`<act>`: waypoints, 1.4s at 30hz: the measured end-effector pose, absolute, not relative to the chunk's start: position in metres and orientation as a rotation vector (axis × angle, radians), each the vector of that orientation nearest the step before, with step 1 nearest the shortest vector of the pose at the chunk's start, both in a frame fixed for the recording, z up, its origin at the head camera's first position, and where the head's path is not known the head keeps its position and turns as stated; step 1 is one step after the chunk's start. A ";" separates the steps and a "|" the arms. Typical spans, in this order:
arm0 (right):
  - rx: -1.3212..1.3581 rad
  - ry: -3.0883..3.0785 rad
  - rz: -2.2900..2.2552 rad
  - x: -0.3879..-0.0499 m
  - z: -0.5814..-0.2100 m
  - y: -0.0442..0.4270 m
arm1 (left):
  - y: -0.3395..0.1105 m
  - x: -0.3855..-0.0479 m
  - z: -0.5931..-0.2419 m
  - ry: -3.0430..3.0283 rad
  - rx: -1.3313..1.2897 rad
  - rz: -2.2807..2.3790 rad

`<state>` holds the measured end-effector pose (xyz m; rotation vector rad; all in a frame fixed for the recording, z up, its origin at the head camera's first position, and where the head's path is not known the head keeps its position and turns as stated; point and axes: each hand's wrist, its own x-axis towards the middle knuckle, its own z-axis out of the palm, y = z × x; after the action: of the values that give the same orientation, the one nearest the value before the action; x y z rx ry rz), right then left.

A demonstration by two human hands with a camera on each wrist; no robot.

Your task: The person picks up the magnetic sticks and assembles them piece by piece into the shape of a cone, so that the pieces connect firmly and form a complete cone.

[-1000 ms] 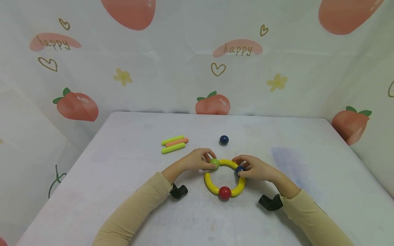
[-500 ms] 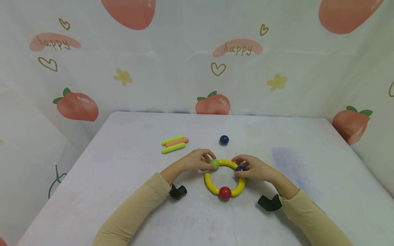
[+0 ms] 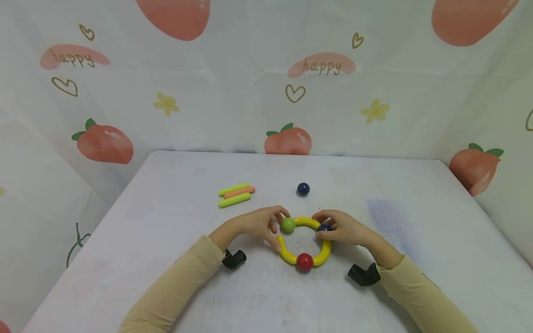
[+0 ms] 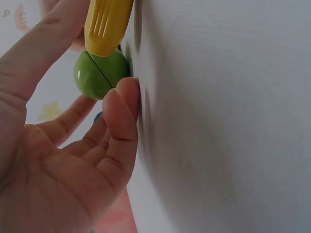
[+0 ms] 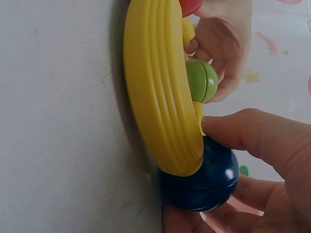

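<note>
Left hand (image 3: pixel 261 223): fingers apart, beside far-left green ball (image 3: pixel 288 225)
Right hand (image 3: pixel 347 229): pinches blue ball (image 5: pixel 216 170)
Ring (image 3: pixel 287 253): probably light, stiff, slick; hold by balls

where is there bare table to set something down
Bare table lies on the near side of the red ball, between the sleeves, and behind the right hand, from the far blue ball to the table's right edge. Crowded: around the yellow pieces, with the left hand beside the green ball.

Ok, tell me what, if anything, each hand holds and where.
The right hand holds the nearer blue ball by its sides, between thumb and fingers. The left hand is at the green ball; whether it grips anything cannot be told.
</note>
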<state>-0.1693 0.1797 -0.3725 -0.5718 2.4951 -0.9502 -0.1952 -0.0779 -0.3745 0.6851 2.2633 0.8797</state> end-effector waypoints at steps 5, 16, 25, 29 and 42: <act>-0.571 2.492 -0.952 -0.169 -0.372 0.179 | -0.078 -0.193 -0.375 2.299 0.725 0.834; -0.592 2.479 -0.965 -0.169 -0.375 0.180 | -0.078 -0.195 -0.376 2.332 0.792 0.845; -0.618 2.491 -0.964 -0.169 -0.376 0.179 | -0.079 -0.195 -0.374 2.331 0.816 0.837; -0.584 2.504 -0.981 -0.168 -0.376 0.180 | -0.079 -0.194 -0.372 2.335 0.818 0.834; -0.592 2.443 -1.107 -0.174 -0.375 0.183 | -0.088 -0.197 -0.372 2.385 0.761 0.837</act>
<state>-0.1738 0.1828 -0.3751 -0.5923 2.4430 -1.1065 -0.1972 -0.0880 -0.3723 0.7615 2.3847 0.8368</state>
